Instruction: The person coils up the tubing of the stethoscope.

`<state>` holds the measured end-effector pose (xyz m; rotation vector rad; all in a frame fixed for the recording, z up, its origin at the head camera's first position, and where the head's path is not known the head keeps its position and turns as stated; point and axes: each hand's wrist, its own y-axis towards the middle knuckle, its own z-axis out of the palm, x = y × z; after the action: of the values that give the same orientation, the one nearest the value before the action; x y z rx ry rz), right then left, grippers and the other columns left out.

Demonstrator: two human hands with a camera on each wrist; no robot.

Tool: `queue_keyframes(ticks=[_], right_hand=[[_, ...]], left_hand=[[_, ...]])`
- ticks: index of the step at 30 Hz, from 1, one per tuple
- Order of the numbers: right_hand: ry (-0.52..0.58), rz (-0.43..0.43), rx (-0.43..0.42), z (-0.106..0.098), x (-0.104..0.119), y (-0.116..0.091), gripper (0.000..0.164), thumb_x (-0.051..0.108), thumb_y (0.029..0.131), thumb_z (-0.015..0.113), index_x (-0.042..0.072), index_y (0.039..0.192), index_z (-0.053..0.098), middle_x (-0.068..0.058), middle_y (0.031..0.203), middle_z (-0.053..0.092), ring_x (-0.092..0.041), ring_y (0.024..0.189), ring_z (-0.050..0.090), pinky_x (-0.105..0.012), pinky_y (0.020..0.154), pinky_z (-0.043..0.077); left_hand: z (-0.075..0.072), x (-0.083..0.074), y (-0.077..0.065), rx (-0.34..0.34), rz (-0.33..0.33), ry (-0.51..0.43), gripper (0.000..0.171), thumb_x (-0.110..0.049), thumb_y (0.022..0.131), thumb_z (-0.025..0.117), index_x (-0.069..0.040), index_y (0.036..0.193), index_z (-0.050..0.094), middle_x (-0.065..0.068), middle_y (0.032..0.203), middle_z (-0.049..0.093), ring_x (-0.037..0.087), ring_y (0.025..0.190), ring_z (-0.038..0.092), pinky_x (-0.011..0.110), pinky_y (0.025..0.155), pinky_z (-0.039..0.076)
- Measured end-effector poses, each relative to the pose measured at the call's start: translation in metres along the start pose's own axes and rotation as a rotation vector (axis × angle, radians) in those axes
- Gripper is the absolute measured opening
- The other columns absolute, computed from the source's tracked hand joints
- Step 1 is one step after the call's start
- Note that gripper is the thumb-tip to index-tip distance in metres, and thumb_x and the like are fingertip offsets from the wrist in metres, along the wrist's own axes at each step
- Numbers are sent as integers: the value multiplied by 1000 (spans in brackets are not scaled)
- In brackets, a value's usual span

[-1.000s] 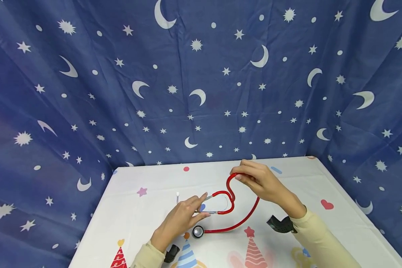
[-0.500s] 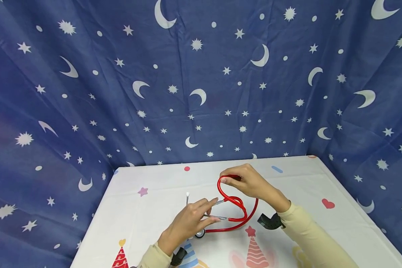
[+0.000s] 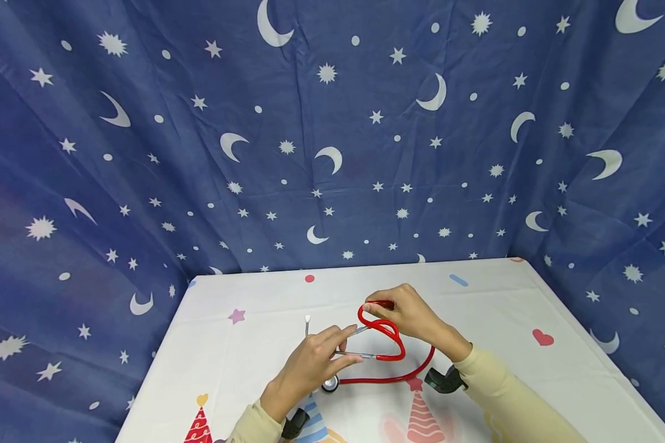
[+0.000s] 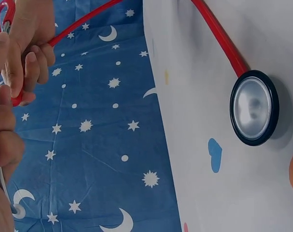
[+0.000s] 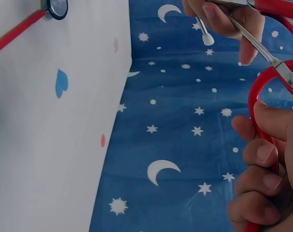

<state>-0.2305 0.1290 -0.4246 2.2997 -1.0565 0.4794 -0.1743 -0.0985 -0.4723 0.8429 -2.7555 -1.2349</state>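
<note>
A red stethoscope [image 3: 390,357] is held above the table between both hands. My left hand [image 3: 313,361] grips its metal ear tubes [image 5: 255,41], with one white eartip [image 3: 307,319] sticking out behind the fingers. The fingers of my right hand [image 3: 407,314] curl round the red tubing [image 5: 256,104], which bends in a loop over towards the ear tubes. From that hand the tubing runs down and back left to the round chest piece [image 4: 254,108], which lies on the table beneath the left wrist; the left hand partly covers it in the head view.
A white tablecloth [image 3: 266,295] printed with stars, hearts and party hats covers the table. Behind and at both sides hangs a blue curtain [image 3: 332,123] with moons and stars. Each wrist wears a black camera mount [image 3: 445,379].
My right hand has moved left and lower, bringing the tubing into a loop over the ear tubes. The left hand has shifted slightly right with them.
</note>
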Motion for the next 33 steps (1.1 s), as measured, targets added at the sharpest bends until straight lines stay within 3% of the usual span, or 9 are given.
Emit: queue_keyframes(ticks=[7, 15, 19, 22, 24, 27, 33], right_hand=[[14, 34, 4, 8, -1, -4, 19, 28, 82, 70, 15, 95, 74, 5, 80, 72, 3, 59, 54, -15, 54, 47], [54, 10, -3, 14, -2, -9, 18, 29, 83, 69, 15, 93, 74, 4, 79, 72, 2, 60, 58, -16, 55, 49], [1, 3, -16, 19, -4, -13, 13, 20, 82, 71, 16, 94, 74, 6, 82, 73, -1, 68, 63, -19, 67, 46], [24, 65, -24, 23, -5, -16, 9, 19, 81, 71, 17, 90, 74, 7, 71, 70, -1, 60, 57, -19, 61, 41], [77, 128, -17, 27, -4, -19, 8, 24, 84, 69, 18, 86, 73, 7, 58, 61, 0, 51, 45, -18, 52, 36], [130, 183, -9, 31, -2, -24, 20, 36, 87, 63, 19, 83, 72, 8, 49, 48, -1, 49, 35, -18, 44, 34], [89, 113, -10, 40, 2, -37, 22, 35, 93, 54, 19, 85, 67, 15, 54, 40, 2, 49, 33, -16, 47, 34]], left_hand=[[2, 1, -1, -7, -8, -21, 46, -36, 82, 67, -8, 118, 61, -9, 72, 50, -4, 55, 34, 0, 52, 27], [3, 1, -3, -8, -21, -55, 43, -35, 81, 69, -9, 114, 63, -8, 70, 48, -4, 56, 35, 0, 53, 27], [3, 2, -3, -47, -41, -68, 44, -34, 80, 70, -7, 114, 63, -7, 71, 49, -3, 56, 36, 0, 53, 29], [1, 4, -2, -95, -72, -87, 45, -32, 79, 71, -5, 115, 62, -6, 71, 51, -3, 57, 38, 1, 53, 32], [0, 6, -1, -118, -89, -96, 45, -31, 79, 71, -4, 115, 62, -6, 72, 51, -3, 57, 39, 1, 52, 33], [-1, 9, 0, -125, -112, -109, 46, -28, 80, 71, -3, 116, 61, -6, 74, 51, -2, 57, 40, 1, 53, 34], [-2, 11, 0, -110, -150, -115, 45, -24, 80, 71, 0, 116, 60, -5, 75, 51, -3, 57, 37, 1, 51, 32]])
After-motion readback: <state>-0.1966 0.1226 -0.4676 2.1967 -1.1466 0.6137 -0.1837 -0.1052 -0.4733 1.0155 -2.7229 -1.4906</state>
